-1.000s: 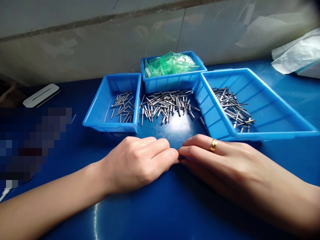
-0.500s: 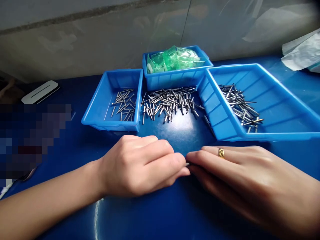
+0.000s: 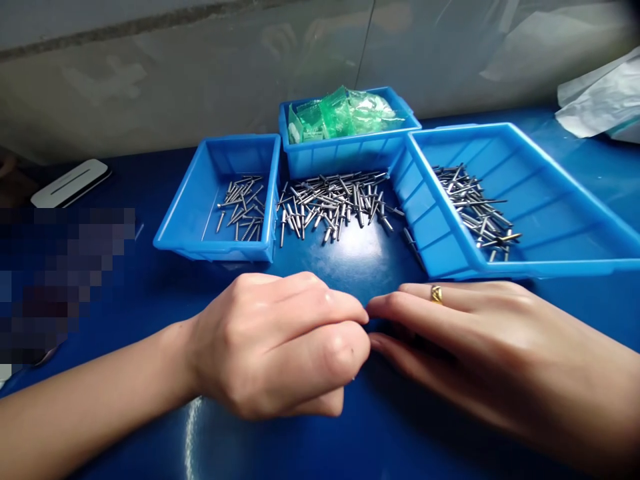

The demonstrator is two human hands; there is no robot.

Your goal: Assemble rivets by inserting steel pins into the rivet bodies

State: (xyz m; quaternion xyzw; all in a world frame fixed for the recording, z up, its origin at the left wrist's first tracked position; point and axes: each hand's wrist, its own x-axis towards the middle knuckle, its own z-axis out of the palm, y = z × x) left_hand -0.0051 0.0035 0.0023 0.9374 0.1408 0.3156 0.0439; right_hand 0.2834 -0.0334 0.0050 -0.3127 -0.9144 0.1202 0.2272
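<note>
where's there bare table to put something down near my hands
Bare blue table lies in front of both hands and left of the left tray, toward the white block. It is crowded between the trays, where loose rivets cover the surface, up to the left hand and right hand.

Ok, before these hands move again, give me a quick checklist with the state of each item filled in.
1. Left hand and right hand meet fingertip to fingertip above the blue table: ok.
2. A piece pinched between the fingers: cannot tell, they hide it.
3. Loose metal pins heaped on the table between the trays, apart from both hands: ok.
4. Left tray holds a small batch of pins: ok.
5. Right tray holds pins along its near-left side: ok.
6. Back tray holds green plastic bags: ok.
</note>
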